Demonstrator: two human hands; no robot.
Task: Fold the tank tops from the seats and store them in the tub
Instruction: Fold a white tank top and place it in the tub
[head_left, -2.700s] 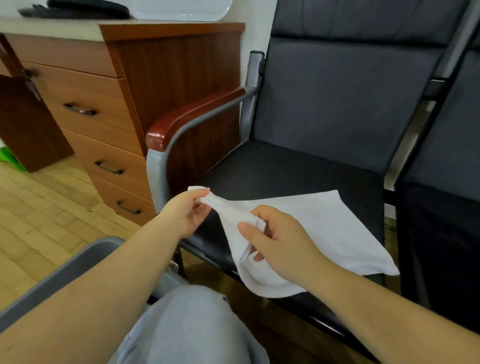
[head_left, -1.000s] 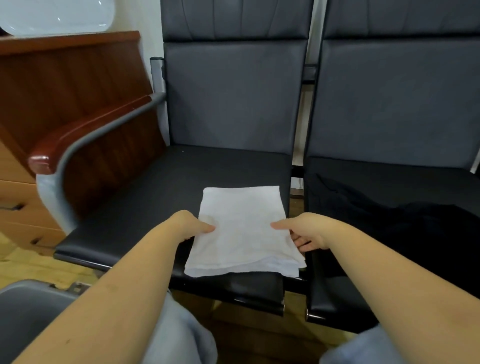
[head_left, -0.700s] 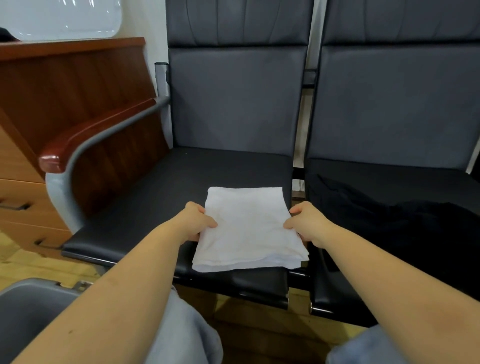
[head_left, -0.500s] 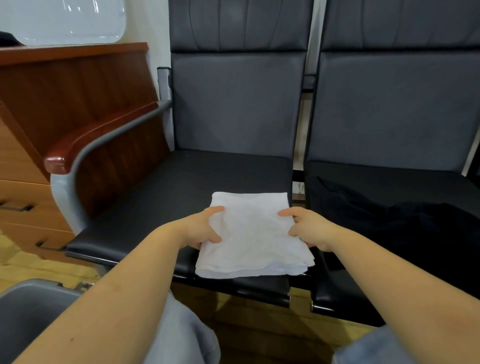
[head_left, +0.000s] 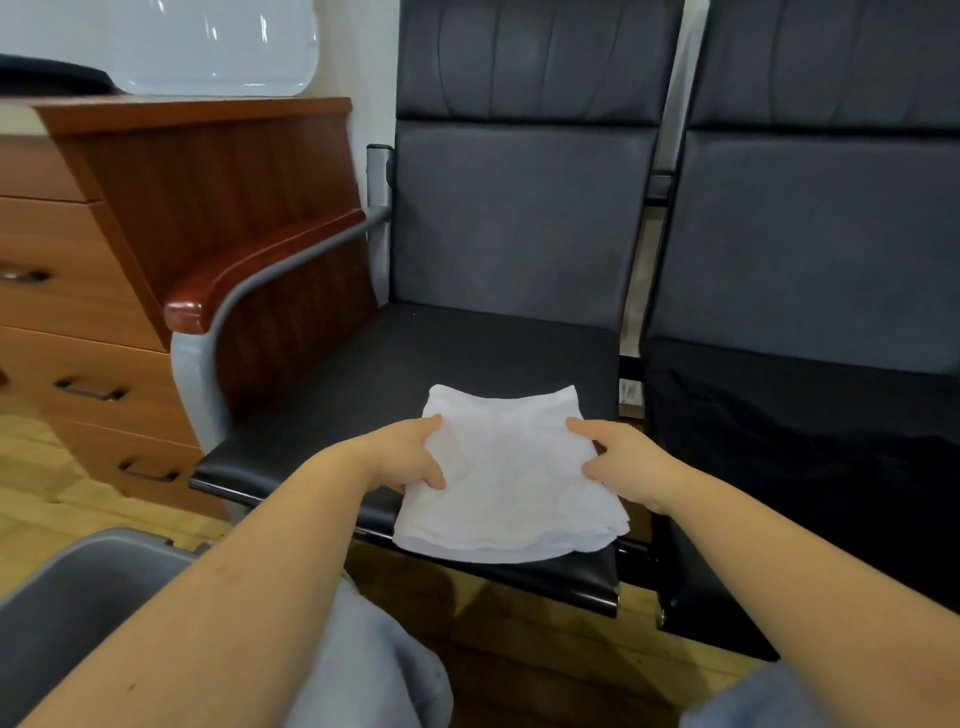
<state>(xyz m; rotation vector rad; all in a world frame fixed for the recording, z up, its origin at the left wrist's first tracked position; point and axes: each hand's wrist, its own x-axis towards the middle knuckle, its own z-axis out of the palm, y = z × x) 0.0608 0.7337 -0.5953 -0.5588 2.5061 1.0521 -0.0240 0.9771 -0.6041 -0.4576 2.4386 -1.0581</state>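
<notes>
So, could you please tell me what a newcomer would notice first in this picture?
A folded white tank top at the front edge of the left seat draws the eye, gripped on either side by the left hand and right hand. A dark garment lies on the neighbouring seat, and a grey tub sits at lower left.
</notes>
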